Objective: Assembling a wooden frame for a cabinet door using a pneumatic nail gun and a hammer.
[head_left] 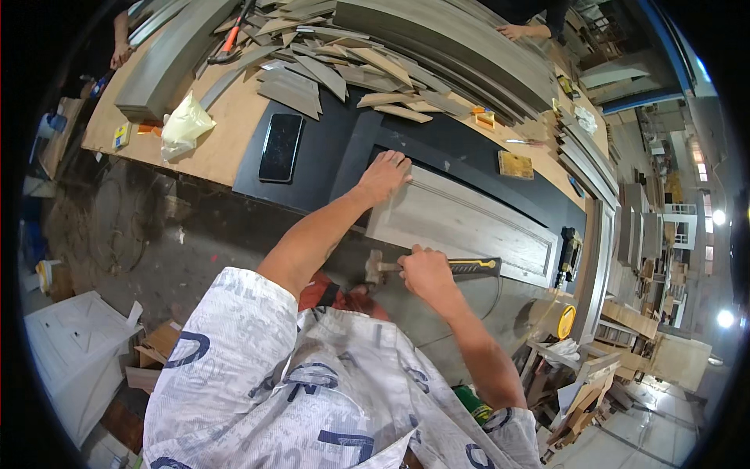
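Note:
A long grey panel door (469, 219) with a raised frame lies at the table's near edge. Over its far left corner my left hand (384, 177) is closed, fingers bent at the edge and thumb on the surface; the fingertips are partly hidden. My right hand (428, 272) grips a hammer (478, 266) by its black and yellow handle, near the head. The hammer lies level in front of the panel's near edge, its metal head pointing left. Beneath the panel is a dark sheet (324, 160), with a black phone (281, 148) on its left part.
Wood offcuts (344, 66) pile up at the back beside long grey boards (461, 47). An orange-handled hammer (233, 39) lies at the far left. A yellow block (516, 165) sits beyond the panel, a dark power tool (570, 254) at its right end. Other people's hands (525, 31) show across the table.

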Available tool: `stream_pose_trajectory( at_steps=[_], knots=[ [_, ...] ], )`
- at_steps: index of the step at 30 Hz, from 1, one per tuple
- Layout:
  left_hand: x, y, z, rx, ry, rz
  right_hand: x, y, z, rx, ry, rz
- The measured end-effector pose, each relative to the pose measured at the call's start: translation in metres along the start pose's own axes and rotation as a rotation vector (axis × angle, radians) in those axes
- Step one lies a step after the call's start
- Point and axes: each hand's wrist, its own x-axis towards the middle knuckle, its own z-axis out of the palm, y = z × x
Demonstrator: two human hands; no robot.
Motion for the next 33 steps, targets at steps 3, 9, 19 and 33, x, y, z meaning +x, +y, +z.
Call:
stream_pose_trajectory(
  at_steps=[3,9,19,33],
  knots=[
    [0.002,0.001,-0.003,-0.022,0.001,-0.003,0.001,-0.002,0.006,-0.017,-0.012,0.033],
    [0.003,0.002,-0.007,-0.053,0.009,0.009,-0.001,-0.005,0.001,-0.006,-0.041,0.102],
    [0.005,0.007,-0.008,-0.067,-0.017,0.001,-0.01,-0.008,0.022,0.002,0.088,0.164],
    [-0.107,0.076,-0.022,-1.176,0.175,-0.919,-0.116,-0.03,0.069,0.736,0.146,0.686]
  ],
)
